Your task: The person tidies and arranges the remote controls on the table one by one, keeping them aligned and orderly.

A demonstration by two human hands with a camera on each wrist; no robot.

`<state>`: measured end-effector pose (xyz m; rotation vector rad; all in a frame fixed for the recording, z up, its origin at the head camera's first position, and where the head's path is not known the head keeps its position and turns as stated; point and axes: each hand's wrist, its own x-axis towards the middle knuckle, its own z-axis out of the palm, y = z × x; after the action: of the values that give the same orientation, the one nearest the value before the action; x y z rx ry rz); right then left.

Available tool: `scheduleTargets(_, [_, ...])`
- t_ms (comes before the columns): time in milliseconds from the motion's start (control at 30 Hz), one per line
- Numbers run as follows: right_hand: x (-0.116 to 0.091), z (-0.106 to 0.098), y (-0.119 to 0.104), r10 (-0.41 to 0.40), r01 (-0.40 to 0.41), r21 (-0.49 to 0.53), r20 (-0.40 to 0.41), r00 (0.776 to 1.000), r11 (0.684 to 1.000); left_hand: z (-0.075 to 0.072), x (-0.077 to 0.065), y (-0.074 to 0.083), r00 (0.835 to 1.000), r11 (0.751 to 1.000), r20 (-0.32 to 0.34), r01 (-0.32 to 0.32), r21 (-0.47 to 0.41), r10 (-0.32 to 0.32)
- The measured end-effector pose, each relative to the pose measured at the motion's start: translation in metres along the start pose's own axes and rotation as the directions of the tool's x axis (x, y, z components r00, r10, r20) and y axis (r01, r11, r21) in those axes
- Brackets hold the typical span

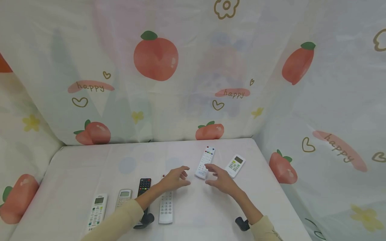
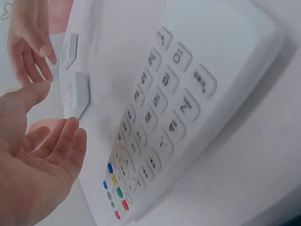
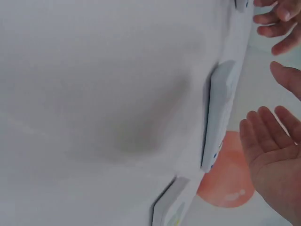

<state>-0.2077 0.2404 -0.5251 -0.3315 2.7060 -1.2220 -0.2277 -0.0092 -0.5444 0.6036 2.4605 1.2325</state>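
Observation:
My left hand (image 1: 175, 179) hovers above the table, fingers loosely bent and holding nothing. Beneath its wrist lies a long white remote control (image 1: 166, 209), whose number keys fill much of the left wrist view. Facing it, my right hand (image 1: 222, 179) is also raised, with relaxed fingers and a gap between thumb and fingertips. Just behind the right fingers lies another white remote control (image 1: 206, 159), partly covered by them in the head view. To its right is a small white air-conditioner remote (image 1: 236, 165) with a grey screen. In the right wrist view, the right palm (image 3: 275, 155) appears apart from both remotes.
On the left side lie a white air-conditioner remote (image 1: 98, 210), a grey remote with a screen (image 1: 124, 196) and a black remote (image 1: 144, 185), the last two partly hidden by the left arm. Patterned cloth (image 1: 181, 110) walls the table's back and sides.

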Motion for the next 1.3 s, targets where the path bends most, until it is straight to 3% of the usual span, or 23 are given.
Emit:
scheduleTargets(200, [0.025, -0.019, 0.011, 0.002, -0.003, -0.067, -0.019, 1.0, 0.998, 0.012, 0.011, 0.0, 0.999, 0.998, -0.007, 0.047, -0.03, -0.047])
scheduleTargets(433, [0.058, -0.03, 0.024, 0.085, -0.086, -0.077, -0.021, 0.996, 0.993, 0.022, 0.015, 0.004, 0.999, 0.999, -0.032, 0.043, 0.006, -0.043])
scheduleTargets(700, [0.093, -0.04, 0.045, 0.18, -0.171, -0.127, 0.064, 0.982, 0.977, 0.031, 0.023, 0.002, 0.998, 0.998, -0.026, 0.059, -0.004, -0.059])
scheduleTargets(1033, [0.114, -0.043, 0.063, 0.213, -0.179, -0.223, 0.139, 0.967, 0.958, 0.041, 0.037, 0.007, 0.995, 0.995, 0.018, 0.097, 0.03, -0.097])
scheduleTargets(1300, [0.115, -0.036, 0.058, 0.213, -0.154, -0.304, 0.171, 0.962, 0.94, 0.048, 0.047, 0.005, 0.995, 0.984, 0.001, 0.094, 0.154, -0.095])
